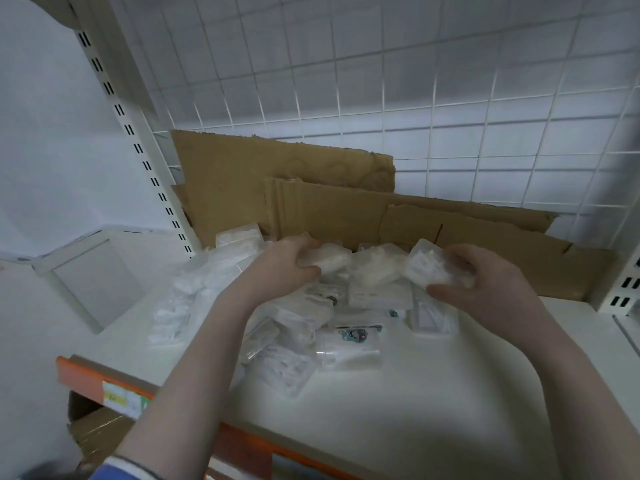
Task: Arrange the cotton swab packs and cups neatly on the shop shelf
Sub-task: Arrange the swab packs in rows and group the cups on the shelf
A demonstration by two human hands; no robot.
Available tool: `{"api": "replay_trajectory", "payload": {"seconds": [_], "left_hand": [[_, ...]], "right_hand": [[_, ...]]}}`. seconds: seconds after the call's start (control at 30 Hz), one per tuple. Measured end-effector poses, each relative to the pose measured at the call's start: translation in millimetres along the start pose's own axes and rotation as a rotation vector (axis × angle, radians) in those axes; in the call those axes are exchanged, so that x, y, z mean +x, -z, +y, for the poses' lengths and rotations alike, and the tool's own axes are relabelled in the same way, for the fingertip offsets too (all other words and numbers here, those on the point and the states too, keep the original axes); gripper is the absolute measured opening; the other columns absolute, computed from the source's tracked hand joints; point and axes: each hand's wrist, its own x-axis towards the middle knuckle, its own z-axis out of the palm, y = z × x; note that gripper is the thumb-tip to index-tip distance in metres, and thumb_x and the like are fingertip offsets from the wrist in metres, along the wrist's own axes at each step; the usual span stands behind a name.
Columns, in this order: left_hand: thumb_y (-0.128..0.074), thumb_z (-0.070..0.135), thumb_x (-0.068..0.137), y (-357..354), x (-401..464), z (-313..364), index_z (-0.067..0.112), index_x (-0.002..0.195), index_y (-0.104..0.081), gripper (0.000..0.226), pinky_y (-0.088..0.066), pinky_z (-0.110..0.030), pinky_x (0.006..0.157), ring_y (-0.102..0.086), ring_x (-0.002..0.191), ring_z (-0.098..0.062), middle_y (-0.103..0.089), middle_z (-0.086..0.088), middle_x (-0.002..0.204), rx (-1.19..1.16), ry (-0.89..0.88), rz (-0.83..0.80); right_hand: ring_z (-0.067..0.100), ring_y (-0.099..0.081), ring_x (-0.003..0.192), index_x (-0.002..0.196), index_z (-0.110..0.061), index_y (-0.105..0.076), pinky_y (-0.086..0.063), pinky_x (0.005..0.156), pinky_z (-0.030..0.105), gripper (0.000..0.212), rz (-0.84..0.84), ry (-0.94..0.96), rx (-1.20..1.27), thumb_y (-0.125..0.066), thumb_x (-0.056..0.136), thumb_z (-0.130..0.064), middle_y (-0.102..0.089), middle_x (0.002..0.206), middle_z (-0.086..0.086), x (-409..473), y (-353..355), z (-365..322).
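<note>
Several clear plastic cotton swab packs lie in a loose heap [311, 327] on the white shelf [433, 393]. My left hand [287, 265] grips one clear pack [330, 259] at the back of the heap. My right hand [481, 282] holds another clear swab pack [429, 266], lifted and tilted above the pile. Soft bags of swabs [183, 299] lie at the left of the heap. A pack with a small cartoon sticker [353, 336] lies flat near the middle. I cannot make out any cups.
Torn cardboard sheets [346, 202] lean against the white wire grid back panel [415, 81]. A slotted upright [138, 147] stands at left, another [627, 282] at right. The shelf's front edge carries an orange price strip [114, 386]. A white wire frame [83, 271] stands at far left.
</note>
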Motion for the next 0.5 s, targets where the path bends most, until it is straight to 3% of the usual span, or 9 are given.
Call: {"api": "replay_trajectory", "payload": {"seconds": [0.23,0.37,0.5], "left_hand": [[-0.058,0.023,0.088,6,12,-1,0.016,0.138,-0.043,0.053,-0.039,-0.03,0.099,-0.046,0.125,-0.018,-0.047,-0.002,0.141,0.014,0.05,-0.12],[-0.061,0.045,0.085,-1,14,2,0.017,0.133,-0.049,0.057,-0.037,-0.025,0.096,-0.046,0.123,-0.015,-0.051,0.001,0.135,-0.025,0.043,-0.069],[-0.063,0.049,0.082,-8,17,6,0.016,0.126,-0.053,0.056,-0.04,-0.028,0.092,-0.05,0.117,-0.016,-0.055,0.0,0.128,-0.002,0.027,-0.001]], "right_hand": [[0.017,-0.051,0.097,0.119,-0.018,-0.055,-0.041,0.084,0.033,0.051,0.009,-0.009,-0.004,-0.075,0.073,-0.03,-0.055,0.105,-0.002,1,1,4],[0.012,-0.047,0.094,0.121,-0.018,-0.054,-0.037,0.08,0.029,0.054,0.021,-0.004,-0.007,-0.075,0.074,-0.03,-0.052,0.103,-0.005,1,1,6],[0.011,-0.045,0.093,0.123,-0.017,-0.054,-0.035,0.078,0.028,0.055,0.027,0.001,-0.02,-0.075,0.074,-0.029,-0.053,0.105,-0.004,1,2,7]]}}
